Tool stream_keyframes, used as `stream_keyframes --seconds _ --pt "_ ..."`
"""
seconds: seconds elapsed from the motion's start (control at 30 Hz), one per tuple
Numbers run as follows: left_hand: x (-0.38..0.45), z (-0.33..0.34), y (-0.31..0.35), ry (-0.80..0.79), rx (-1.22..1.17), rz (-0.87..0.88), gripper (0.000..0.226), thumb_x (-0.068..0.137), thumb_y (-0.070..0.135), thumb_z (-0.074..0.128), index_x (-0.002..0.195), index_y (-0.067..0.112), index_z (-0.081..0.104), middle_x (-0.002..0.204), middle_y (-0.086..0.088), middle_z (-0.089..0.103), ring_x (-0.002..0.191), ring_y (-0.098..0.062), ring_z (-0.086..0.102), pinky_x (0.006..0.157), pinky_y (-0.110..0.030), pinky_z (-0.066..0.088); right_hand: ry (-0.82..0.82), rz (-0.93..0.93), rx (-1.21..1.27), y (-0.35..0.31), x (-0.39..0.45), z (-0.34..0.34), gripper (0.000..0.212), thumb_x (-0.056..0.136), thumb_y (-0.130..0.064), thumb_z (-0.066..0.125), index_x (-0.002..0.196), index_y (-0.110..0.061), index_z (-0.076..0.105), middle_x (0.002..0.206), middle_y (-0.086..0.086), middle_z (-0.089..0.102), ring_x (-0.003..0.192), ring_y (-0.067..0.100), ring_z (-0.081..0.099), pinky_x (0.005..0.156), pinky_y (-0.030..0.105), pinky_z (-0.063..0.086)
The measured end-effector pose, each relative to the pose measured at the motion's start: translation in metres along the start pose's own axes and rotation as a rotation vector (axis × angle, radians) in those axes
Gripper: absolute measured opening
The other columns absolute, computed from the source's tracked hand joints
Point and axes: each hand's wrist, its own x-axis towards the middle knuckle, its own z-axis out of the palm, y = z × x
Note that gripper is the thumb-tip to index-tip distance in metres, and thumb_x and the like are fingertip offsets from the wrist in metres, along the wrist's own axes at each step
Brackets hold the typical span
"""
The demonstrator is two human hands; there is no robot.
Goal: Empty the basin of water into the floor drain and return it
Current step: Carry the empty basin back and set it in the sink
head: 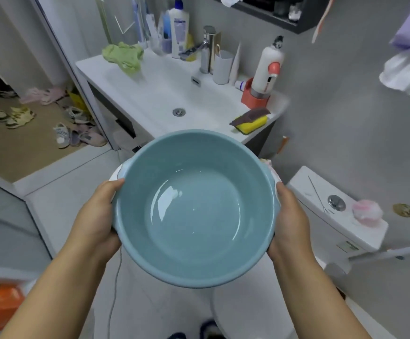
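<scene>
A round blue plastic basin [194,206] is held level in front of me, above the bathroom floor, with shallow clear water glinting in its bottom. My left hand [96,216] grips its left rim, thumb over the edge. My right hand [289,221] grips the right rim the same way. No floor drain shows in this view.
A white washbasin counter [164,94] with tap, bottles, a green cloth and a yellow sponge stands just beyond the basin. A toilet cistern [333,211] is at right, its lid [248,314] below. Pale floor tiles [59,206] lie left; shoes sit past the doorway.
</scene>
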Motion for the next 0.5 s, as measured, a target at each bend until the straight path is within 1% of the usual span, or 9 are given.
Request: stream_keyframes --seconds 0.07,0.1,0.13,0.2,0.27,0.3,0.33,0.43,0.5 --pt "0.023 0.0 0.016 0.003 -0.018 0.0 0.035 0.094 0.032 0.057 0.124 0.014 0.066 0.11 -0.01 0.075 0.08 -0.022 0.073 0.07 -0.038 0.057 0.025 0.016 0.033 -0.004 0.016 0.028 0.027 0.075 -0.039 0.07 0.092 -0.02 0.077 0.1 0.01 0.076 0.084 0.027 0.068 0.083 0.047 0.054" --pt "0.035 0.001 0.025 0.009 -0.025 0.002 0.034 0.094 0.031 0.057 0.122 0.014 0.067 0.109 -0.01 0.075 0.079 -0.022 0.073 0.07 -0.038 0.057 0.034 0.015 0.052 -0.006 0.028 0.042 0.032 0.076 -0.039 0.07 0.098 -0.017 0.077 0.106 0.012 0.075 0.086 0.027 0.069 0.085 0.047 0.054" --pt "0.044 0.002 0.029 0.016 -0.027 0.006 0.033 0.094 0.031 0.057 0.121 0.014 0.067 0.108 -0.01 0.075 0.079 -0.022 0.073 0.071 -0.039 0.057 0.045 0.015 0.073 -0.008 0.034 0.049 0.033 0.079 -0.039 0.069 0.101 -0.015 0.075 0.105 0.012 0.075 0.087 0.027 0.07 0.084 0.046 0.054" --pt "0.064 0.004 0.042 0.022 -0.016 0.007 0.034 0.094 0.031 0.057 0.122 0.013 0.067 0.11 -0.012 0.075 0.083 -0.024 0.072 0.076 -0.041 0.058 0.028 0.017 0.106 -0.011 0.055 0.069 0.022 0.087 -0.035 0.065 0.095 -0.016 0.073 0.09 0.004 0.077 0.083 0.024 0.071 0.079 0.041 0.055" --pt "0.089 0.007 0.058 0.029 -0.002 0.017 0.037 0.094 0.031 0.056 0.124 0.013 0.066 0.115 -0.014 0.073 0.088 -0.027 0.071 0.081 -0.044 0.057 -0.013 0.006 0.143 -0.012 0.078 0.091 0.015 0.088 -0.032 0.064 0.08 -0.021 0.071 0.077 -0.001 0.072 0.072 0.019 0.068 0.07 0.034 0.054" --pt "0.098 0.01 0.068 0.039 0.009 0.016 0.037 0.094 0.031 0.056 0.124 0.012 0.066 0.116 -0.015 0.073 0.089 -0.028 0.071 0.082 -0.045 0.056 -0.035 0.01 0.144 -0.012 0.087 0.103 0.015 0.086 -0.033 0.065 0.075 -0.023 0.07 0.077 0.0 0.07 0.071 0.019 0.067 0.068 0.033 0.053" --pt "0.109 0.012 0.077 0.057 0.025 0.019 0.038 0.094 0.031 0.057 0.125 0.012 0.066 0.117 -0.016 0.072 0.089 -0.028 0.071 0.083 -0.045 0.055 -0.046 0.017 0.14 -0.013 0.095 0.114 0.015 0.083 -0.035 0.066 0.074 -0.023 0.07 0.08 0.002 0.069 0.073 0.021 0.065 0.068 0.034 0.052" --pt "0.143 0.018 0.111 0.101 0.057 0.038 0.038 0.091 0.03 0.059 0.122 0.01 0.067 0.117 -0.018 0.071 0.083 -0.028 0.071 0.082 -0.045 0.055 -0.041 0.056 0.126 -0.016 0.127 0.151 0.017 0.087 -0.033 0.062 0.076 -0.021 0.064 0.082 0.004 0.062 0.076 0.021 0.058 0.067 0.033 0.048" --pt "0.162 0.022 0.127 0.102 0.059 0.054 0.037 0.092 0.03 0.058 0.122 0.011 0.067 0.113 -0.017 0.073 0.08 -0.026 0.071 0.078 -0.043 0.056 -0.039 0.05 0.104 -0.018 0.142 0.172 0.018 0.088 -0.034 0.061 0.076 -0.02 0.064 0.083 0.004 0.063 0.079 0.023 0.06 0.072 0.037 0.049"
